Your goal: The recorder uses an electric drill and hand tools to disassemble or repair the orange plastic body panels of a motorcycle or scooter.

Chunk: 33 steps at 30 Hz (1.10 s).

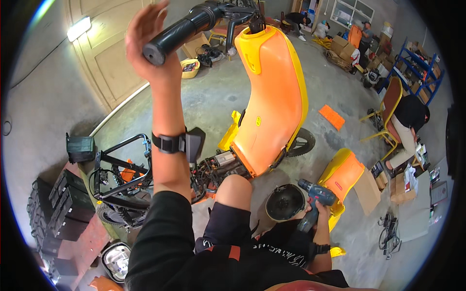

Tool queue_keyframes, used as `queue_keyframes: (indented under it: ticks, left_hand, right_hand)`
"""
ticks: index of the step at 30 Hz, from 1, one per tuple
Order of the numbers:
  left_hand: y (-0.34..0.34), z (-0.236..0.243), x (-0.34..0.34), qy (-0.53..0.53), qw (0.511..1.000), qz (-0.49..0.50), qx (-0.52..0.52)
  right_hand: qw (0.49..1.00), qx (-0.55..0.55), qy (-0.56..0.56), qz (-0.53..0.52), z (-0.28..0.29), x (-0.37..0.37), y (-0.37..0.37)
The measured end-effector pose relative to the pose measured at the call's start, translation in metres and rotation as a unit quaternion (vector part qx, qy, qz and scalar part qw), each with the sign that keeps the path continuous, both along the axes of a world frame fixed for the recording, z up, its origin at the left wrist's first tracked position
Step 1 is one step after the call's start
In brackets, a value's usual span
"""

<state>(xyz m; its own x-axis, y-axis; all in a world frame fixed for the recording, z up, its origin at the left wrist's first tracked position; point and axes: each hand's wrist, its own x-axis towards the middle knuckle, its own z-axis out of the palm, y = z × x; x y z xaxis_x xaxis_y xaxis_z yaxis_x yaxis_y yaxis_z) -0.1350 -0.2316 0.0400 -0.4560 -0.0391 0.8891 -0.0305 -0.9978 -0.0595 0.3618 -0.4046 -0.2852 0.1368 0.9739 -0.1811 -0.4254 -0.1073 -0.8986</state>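
Observation:
My left hand (144, 41) is raised beside the black handlebar grip (182, 36), fingers stretched out and not wrapped round it. The grip partly covers the palm, and whether they touch I cannot tell. A cordless drill (320, 195) is in my right hand (322, 216), held low by its handle, with its nose pointing left. Below the handlebar, a long orange and yellow body panel (272, 97) curves down over the motorbike. Wiring and exposed parts (218, 167) show at its lower end, by my knee. A dark round bowl-like container (285, 202) lies left of the drill.
An orange and yellow panel (342, 174) lies right of the drill, near a cardboard piece (367, 191). A black bike frame (124, 179) stands at left by black cases (70, 206). One person (410, 114) bends beside a chair (391, 116); others work farther back.

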Motion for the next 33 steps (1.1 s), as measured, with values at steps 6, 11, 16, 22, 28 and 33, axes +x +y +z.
queue_keyframes:
  ticks: [6,11,16,22,28,33]
  left_hand:
    - [-0.019,0.019,0.022,0.235,0.96,-0.146,-0.031]
    - [-0.024,0.033,0.047,0.292,0.947,-0.133,-0.034]
    - [-0.044,0.047,0.103,0.286,0.939,0.014,-0.19]
    - [-0.024,0.089,0.154,0.343,0.908,0.235,-0.043]
    - [-0.028,0.085,0.174,0.266,0.931,0.248,-0.037]
    - [-0.019,0.073,0.146,0.287,0.934,0.211,0.018]
  right_hand:
    - [0.999,0.024,0.021,0.031,0.006,-0.002,-0.004]
    - [0.999,0.031,0.011,0.015,0.004,-0.002,-0.013]
    - [0.999,0.013,0.04,0.014,-0.004,-0.001,-0.013]
    - [0.999,-0.001,-0.013,0.033,-0.005,-0.007,-0.015]
    - [0.998,0.009,-0.04,0.041,0.0,-0.016,-0.02]
    - [0.999,0.029,-0.033,0.016,0.003,-0.019,-0.024]
